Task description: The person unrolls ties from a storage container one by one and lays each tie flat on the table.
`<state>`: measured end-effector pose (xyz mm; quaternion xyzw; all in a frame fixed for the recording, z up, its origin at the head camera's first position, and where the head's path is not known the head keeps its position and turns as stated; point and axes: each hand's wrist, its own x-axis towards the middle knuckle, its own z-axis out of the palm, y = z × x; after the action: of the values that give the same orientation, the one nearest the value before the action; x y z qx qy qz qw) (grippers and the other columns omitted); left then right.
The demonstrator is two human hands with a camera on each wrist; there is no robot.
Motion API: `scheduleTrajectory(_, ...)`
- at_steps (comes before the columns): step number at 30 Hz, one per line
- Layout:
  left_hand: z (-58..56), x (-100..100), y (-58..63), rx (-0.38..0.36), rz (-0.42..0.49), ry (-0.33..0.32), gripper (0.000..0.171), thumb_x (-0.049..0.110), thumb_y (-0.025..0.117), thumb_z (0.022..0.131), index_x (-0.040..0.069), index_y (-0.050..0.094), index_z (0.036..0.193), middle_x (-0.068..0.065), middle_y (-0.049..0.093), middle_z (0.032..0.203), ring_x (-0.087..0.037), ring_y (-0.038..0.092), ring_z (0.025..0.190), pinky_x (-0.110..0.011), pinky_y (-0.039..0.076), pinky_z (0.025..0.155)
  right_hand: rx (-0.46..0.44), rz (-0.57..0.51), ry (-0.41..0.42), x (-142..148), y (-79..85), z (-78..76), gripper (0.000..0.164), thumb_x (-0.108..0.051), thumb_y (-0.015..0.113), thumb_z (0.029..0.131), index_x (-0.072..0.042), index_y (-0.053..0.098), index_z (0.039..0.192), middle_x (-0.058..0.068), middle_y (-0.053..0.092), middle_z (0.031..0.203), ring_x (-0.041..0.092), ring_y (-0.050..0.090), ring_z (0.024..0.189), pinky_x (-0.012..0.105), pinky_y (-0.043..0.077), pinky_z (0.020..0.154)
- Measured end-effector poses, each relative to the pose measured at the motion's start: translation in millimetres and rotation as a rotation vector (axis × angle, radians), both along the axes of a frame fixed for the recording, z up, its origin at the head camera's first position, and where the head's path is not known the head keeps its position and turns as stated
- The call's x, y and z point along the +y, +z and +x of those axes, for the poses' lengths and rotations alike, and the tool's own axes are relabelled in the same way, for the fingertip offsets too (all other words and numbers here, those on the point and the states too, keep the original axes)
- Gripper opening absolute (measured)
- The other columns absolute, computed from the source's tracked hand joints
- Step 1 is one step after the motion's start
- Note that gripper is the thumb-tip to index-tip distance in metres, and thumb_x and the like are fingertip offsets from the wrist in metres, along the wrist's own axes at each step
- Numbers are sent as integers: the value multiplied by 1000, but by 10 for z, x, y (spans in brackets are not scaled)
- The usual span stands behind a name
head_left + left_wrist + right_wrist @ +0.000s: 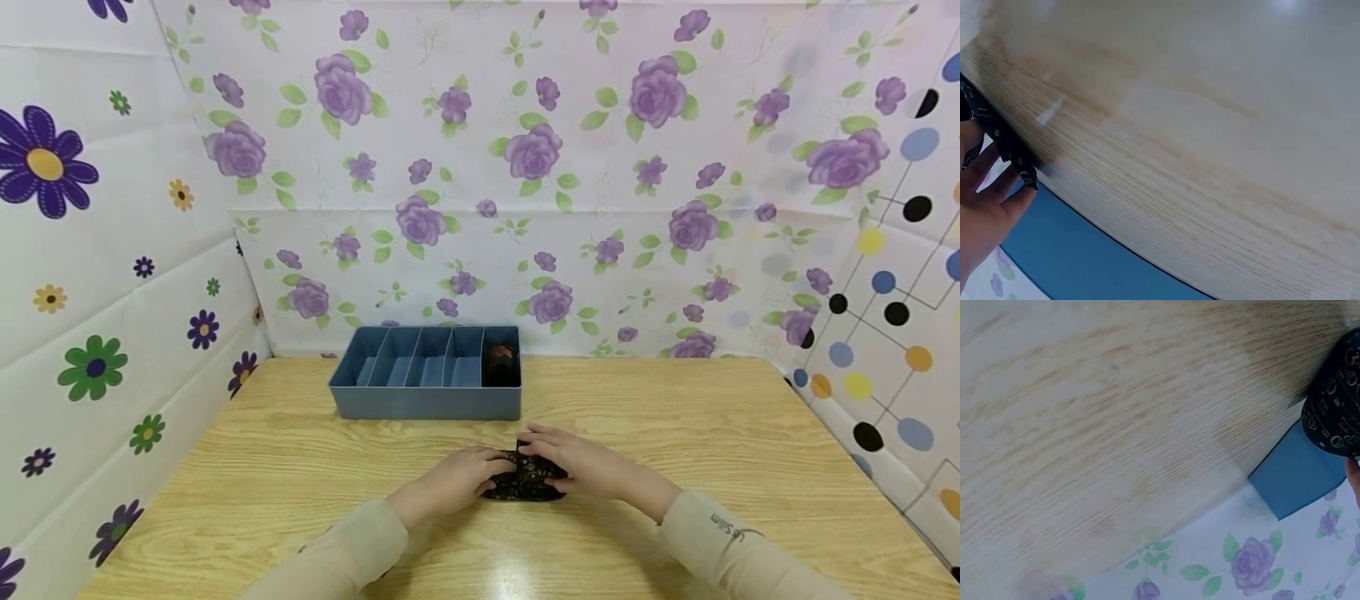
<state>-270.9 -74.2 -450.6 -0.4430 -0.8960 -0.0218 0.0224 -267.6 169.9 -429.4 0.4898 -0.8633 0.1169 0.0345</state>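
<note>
gripping dark patterned cloth (527, 479) w/ both: left hand (459, 477), right hand (573, 461); cloth mostly hidden.

Light wood-grain tabletop (300, 467), blue divided organizer box (427, 404) standing near the back edge, dark rolled item (501, 360) in its rightmost compartment, purple-rose patterned backdrop (525, 167), flowered left wall (90, 250), dotted right wall (900, 292)

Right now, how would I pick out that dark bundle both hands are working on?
Start at the wooden table, then the blue divided box at its back. In front of it lies a black patterned cloth bundle, the only thing between the left hand and right hand.
</note>
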Motion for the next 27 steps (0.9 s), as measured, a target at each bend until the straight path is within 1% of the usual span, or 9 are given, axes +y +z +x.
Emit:
scheduleTrajectory(6,4,16,3,-16,-11,23,37,13,61,92,23,57,128,0,58,129,-18,55,119,-32,47,100,74,15,44,44,11,-12,58,-5,71,83,-7,47,136,18,42,142,34,43,130,43,47,99)
scheduleTrajectory(9,9,33,16,7,-16,16,35,12,61,92,22,59,125,-1,57,131,-20,53,122,-33,46,101,80,37,51,58,22,-25,57,-5,70,84,-8,48,136,20,43,140,33,47,126,42,49,96)
scheduleTrajectory(12,16,50,28,50,-24,-11,33,11,62,91,20,62,122,-3,53,135,-22,48,128,-34,42,106,69,47,49,67,38,-27,53,-6,70,84,-9,50,133,20,43,140,33,48,126,42,50,95)
scheduleTrajectory(14,14,63,30,64,-18,-40,32,9,61,91,19,61,122,-3,51,137,-22,46,130,-34,40,108,63,53,46,70,50,-28,50,-7,70,84,-9,51,131,20,43,141,33,48,126,41,50,95)
scheduleTrajectory(16,16,71,36,70,-18,-73,35,7,60,91,18,60,124,-3,51,138,-21,47,129,-33,41,107,55,56,42,76,60,-25,49,-8,70,84,-9,52,129,19,43,142,33,48,126,41,50,95)
scheduleTrajectory(17,16,73,36,64,-20,-87,37,5,59,91,18,59,126,-4,50,139,-21,47,129,-33,42,106,47,59,37,80,62,-25,48,-8,71,84,-10,52,128,19,42,142,33,47,126,42,50,95)
scheduleTrajectory(19,12,74,29,24,-25,-103,43,1,57,92,19,56,131,-4,49,141,-21,47,129,-32,42,106,27,63,24,86,69,-23,47,-9,71,84,-10,52,127,17,41,144,32,46,127,41,50,95)
scheduleTrajectory(24,10,62,4,-87,-45,-81,54,-4,55,91,22,50,138,-4,43,146,-21,44,132,-31,41,107,-33,92,-35,92,81,-17,44,-19,70,86,-12,52,125,14,38,148,30,44,130,41,48,98)
scheduleTrajectory(27,1,57,11,-114,-36,-84,55,-5,56,89,22,51,137,-6,44,146,-22,44,132,-32,41,107,-44,94,-58,89,92,-19,39,-23,70,86,-12,51,120,15,37,148,30,45,129,42,47,98)
